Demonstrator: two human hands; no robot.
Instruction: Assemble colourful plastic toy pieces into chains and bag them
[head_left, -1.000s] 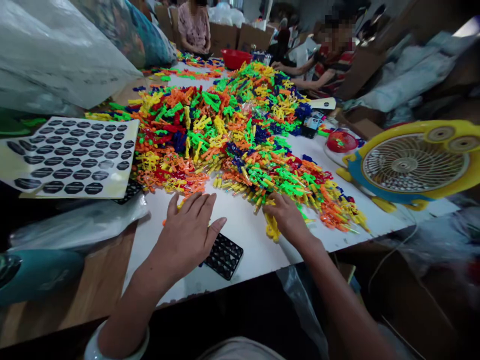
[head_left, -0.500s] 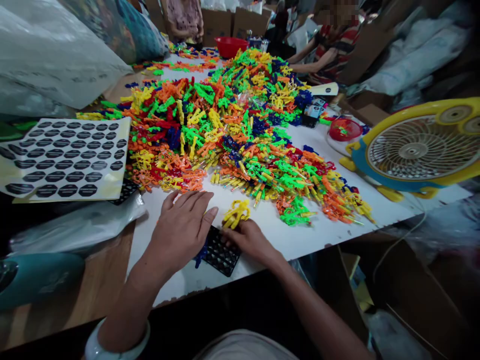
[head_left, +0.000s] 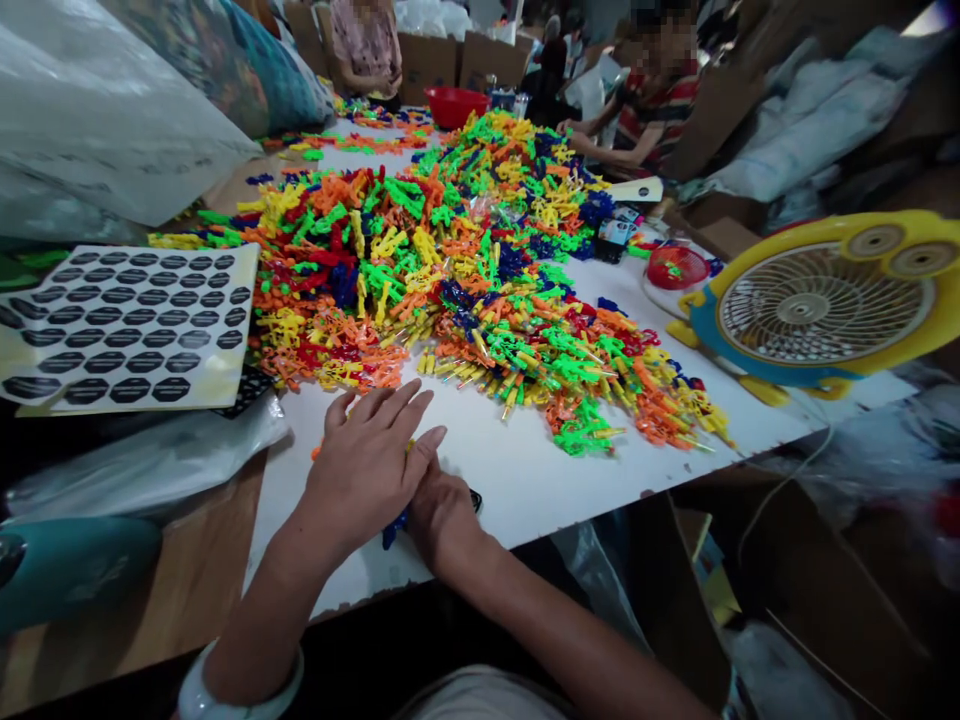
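My left hand (head_left: 367, 455) is stretched flat over the near part of the white table, its fingers extended. Beneath its edges peek a small orange piece (head_left: 316, 453) and a dark blue plastic figure (head_left: 393, 530). My right hand (head_left: 444, 510) is curled against the left hand's thumb side, its fingertips tucked out of sight. Only a speck of the yellow plastic figure (head_left: 411, 445) shows between the two hands. Under the right hand, a corner of the black grid tray (head_left: 476, 500) sticks out; the hands cover the rest.
A heap of colourful plastic figures (head_left: 420, 250) spreads beyond my hands. Octagonal stickers fill a sheet (head_left: 142, 320) on the left. To the right stand a yellow fan (head_left: 802, 310), a red mesh bowl (head_left: 677, 268) and a dark bottle (head_left: 616, 235). Two people sit across the table.
My right hand has moved left, up against the left hand, with the yellow figure now almost hidden. The black tray is mostly covered. My left hand stays nearly in place.
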